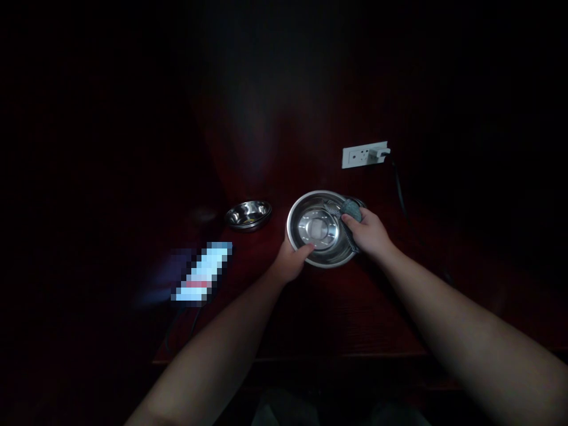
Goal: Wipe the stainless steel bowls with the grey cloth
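Observation:
A shiny steel bowl (pixel 317 229) is tilted toward me, its inside facing the camera. My left hand (pixel 290 260) grips its lower left rim, the thumb lying over the edge and the other fingers hidden beneath. At the right side of the bowl, my right hand (pixel 367 232) is closed on a grey-green patterned cloth (pixel 351 209). Part of that cloth lies over the bowl's right rim and reaches inside. The right fingertips are partly covered by the cloth.
Left of the held bowl, a shallow steel bowl (pixel 248 214), perhaps stacked, rests on the dark red table (pixel 337 319). A lit, pixelated screen (pixel 203 275) lies nearer on the left with a cable. Behind, a white wall socket (pixel 364 155) holds a plug with a black cord (pixel 399 188).

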Available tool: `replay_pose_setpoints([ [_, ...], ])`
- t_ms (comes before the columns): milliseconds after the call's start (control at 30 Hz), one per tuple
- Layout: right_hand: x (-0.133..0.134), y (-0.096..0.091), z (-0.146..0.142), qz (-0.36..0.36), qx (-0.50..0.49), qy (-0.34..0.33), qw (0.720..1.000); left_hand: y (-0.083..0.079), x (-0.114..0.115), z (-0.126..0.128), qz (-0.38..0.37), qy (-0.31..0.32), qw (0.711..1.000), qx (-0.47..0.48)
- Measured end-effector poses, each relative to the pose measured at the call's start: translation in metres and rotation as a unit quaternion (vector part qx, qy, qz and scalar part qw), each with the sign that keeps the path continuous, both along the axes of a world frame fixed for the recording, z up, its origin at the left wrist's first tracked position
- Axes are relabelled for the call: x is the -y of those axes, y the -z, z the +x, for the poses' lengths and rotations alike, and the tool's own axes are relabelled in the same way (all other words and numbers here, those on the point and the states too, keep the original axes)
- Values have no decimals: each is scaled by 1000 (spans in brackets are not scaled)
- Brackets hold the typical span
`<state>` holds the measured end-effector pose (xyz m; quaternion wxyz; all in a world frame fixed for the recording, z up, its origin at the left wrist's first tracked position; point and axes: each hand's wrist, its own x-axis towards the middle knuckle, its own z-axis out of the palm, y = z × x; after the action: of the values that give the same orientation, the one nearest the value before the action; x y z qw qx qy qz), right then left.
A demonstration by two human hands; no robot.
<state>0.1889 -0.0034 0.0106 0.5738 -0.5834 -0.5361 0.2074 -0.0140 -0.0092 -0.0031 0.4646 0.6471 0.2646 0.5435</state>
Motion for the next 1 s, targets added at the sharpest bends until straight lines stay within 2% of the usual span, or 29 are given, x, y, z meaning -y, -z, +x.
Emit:
replay_pose_setpoints([
  [133,3,-1,-3,-4,31,12,999,2,-7,-1,-49,-17,999,12],
  [333,4,-2,-5,-18,47,14,999,-6,-7,-4,-91,-10,996,0],
  [700,6,-4,0,-24,65,13,997,-13,-1,-9,-91,109,989,-32],
  [767,4,-3,1,-21,51,3,998,-12,0,-8,-80,116,990,-27],
  [1000,1,-1,-2,14,-86,-14,996,-5,8,7,-16,74,996,45],
])
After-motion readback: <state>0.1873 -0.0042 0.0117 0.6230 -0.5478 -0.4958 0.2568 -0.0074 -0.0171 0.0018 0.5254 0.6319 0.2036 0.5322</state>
